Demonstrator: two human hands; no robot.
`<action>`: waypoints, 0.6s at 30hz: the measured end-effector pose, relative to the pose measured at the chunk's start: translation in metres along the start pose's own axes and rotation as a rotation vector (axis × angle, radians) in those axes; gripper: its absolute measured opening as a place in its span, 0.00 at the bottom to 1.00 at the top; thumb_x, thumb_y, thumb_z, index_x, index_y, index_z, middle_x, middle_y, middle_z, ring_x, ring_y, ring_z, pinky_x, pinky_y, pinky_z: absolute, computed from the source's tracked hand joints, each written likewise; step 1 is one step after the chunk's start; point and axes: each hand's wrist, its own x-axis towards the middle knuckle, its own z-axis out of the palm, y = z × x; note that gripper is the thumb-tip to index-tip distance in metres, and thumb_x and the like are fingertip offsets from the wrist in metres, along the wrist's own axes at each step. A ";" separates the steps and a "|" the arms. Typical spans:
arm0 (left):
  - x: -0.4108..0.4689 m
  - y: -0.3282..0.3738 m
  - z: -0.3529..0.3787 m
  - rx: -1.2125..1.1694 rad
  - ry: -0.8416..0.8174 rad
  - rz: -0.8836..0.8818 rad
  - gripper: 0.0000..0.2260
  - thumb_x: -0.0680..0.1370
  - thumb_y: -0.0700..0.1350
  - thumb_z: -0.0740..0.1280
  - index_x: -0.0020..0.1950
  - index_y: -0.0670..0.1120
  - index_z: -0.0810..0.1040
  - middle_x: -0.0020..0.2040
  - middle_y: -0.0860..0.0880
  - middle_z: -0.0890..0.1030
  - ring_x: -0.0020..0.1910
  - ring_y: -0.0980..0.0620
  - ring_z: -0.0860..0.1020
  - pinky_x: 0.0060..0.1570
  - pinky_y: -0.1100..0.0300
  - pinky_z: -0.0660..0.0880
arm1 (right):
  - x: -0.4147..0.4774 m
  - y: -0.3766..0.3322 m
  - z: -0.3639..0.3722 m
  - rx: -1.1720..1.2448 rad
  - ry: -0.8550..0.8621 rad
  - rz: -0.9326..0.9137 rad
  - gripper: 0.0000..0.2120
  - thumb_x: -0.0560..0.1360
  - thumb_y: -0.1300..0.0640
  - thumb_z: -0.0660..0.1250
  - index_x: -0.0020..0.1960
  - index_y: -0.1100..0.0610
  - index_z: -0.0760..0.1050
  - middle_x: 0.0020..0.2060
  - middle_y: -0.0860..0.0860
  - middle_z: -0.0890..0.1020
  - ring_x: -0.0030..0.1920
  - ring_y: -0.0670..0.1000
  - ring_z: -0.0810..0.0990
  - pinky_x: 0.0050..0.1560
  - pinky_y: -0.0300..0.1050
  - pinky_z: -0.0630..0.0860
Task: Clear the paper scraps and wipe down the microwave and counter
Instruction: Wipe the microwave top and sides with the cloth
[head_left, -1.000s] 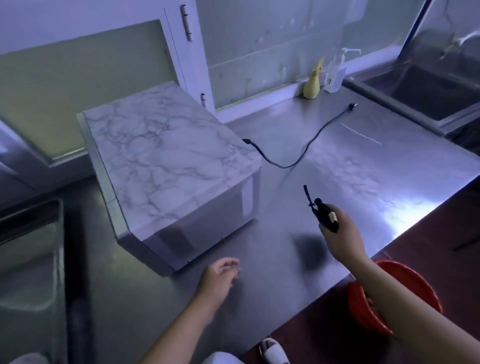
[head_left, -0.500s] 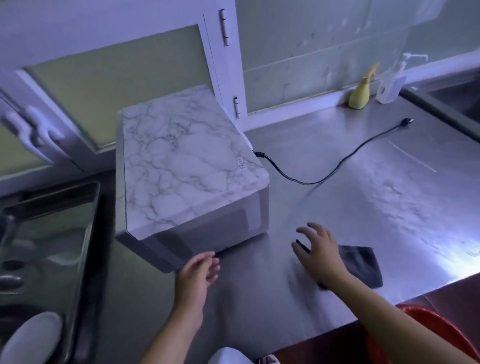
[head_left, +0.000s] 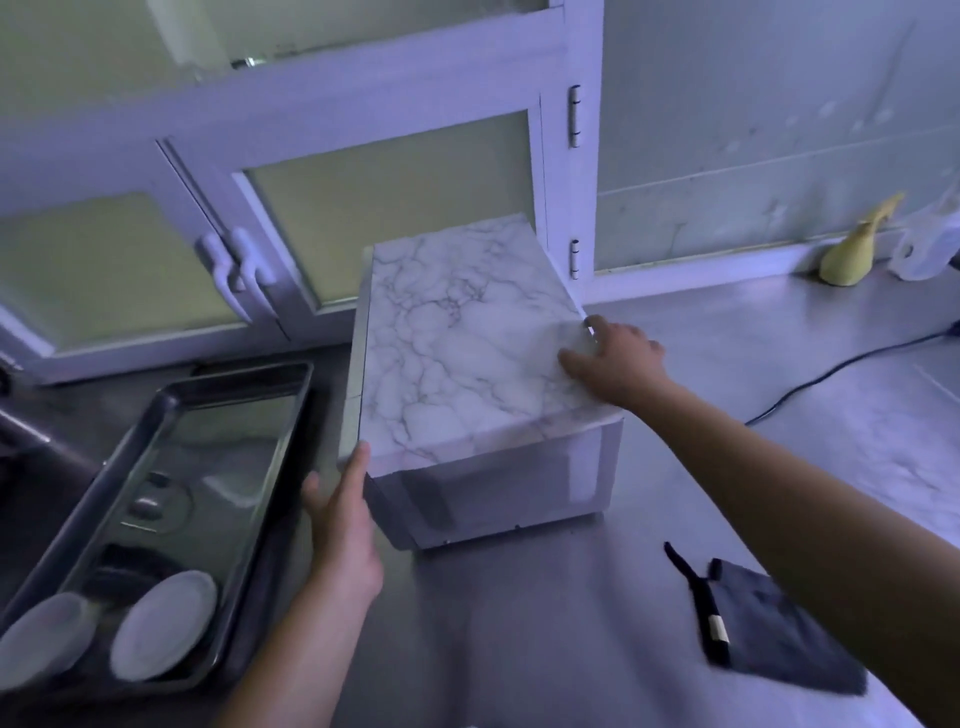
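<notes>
the microwave (head_left: 467, 358), its top covered in a white marble-pattern film, stands on the steel surface (head_left: 519, 649) in front of a white cabinet (head_left: 395, 208) with frosted panels. the left hand (head_left: 343, 525) lies flat against the microwave's near left corner, fingers straight and together, fingertips reaching the top edge. the right hand (head_left: 618, 358) rests on the right edge of the marble top with fingers spread apart, gripping nothing. on the surface to the right of the microwave, near the front edge, a dark grey cloth (head_left: 784, 639) lies flat, and a slim black tool (head_left: 701, 603) lies along its left side; a small pale label near the tool's end is too blurred to read. a black power cord (head_left: 831, 374) trails across the surface behind the right arm. left of the microwave a metal tray (head_left: 234, 375) holds two white round dishes (head_left: 161, 623). by the back wall stand a yellow object (head_left: 852, 254) and a clear pump bottle (head_left: 930, 249), any print on them unreadable.
</notes>
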 end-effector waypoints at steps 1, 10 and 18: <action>0.002 0.002 0.003 -0.011 -0.020 -0.016 0.38 0.72 0.61 0.74 0.77 0.53 0.61 0.71 0.50 0.72 0.60 0.51 0.75 0.53 0.54 0.70 | 0.003 -0.003 0.004 -0.032 0.016 0.008 0.27 0.78 0.41 0.61 0.71 0.54 0.68 0.65 0.56 0.77 0.67 0.59 0.71 0.66 0.55 0.63; 0.009 0.004 0.037 0.043 0.023 0.003 0.35 0.71 0.57 0.76 0.70 0.47 0.61 0.63 0.44 0.72 0.54 0.45 0.76 0.53 0.50 0.74 | 0.012 -0.001 0.015 -0.147 0.091 0.038 0.24 0.79 0.38 0.53 0.61 0.55 0.71 0.56 0.58 0.81 0.59 0.60 0.78 0.53 0.53 0.61; 0.007 0.007 0.035 0.126 -0.014 0.025 0.35 0.73 0.57 0.74 0.71 0.48 0.59 0.61 0.44 0.68 0.58 0.41 0.74 0.50 0.50 0.73 | 0.008 -0.007 0.013 -0.191 0.005 0.094 0.23 0.81 0.39 0.49 0.62 0.56 0.68 0.64 0.57 0.75 0.62 0.59 0.75 0.55 0.56 0.62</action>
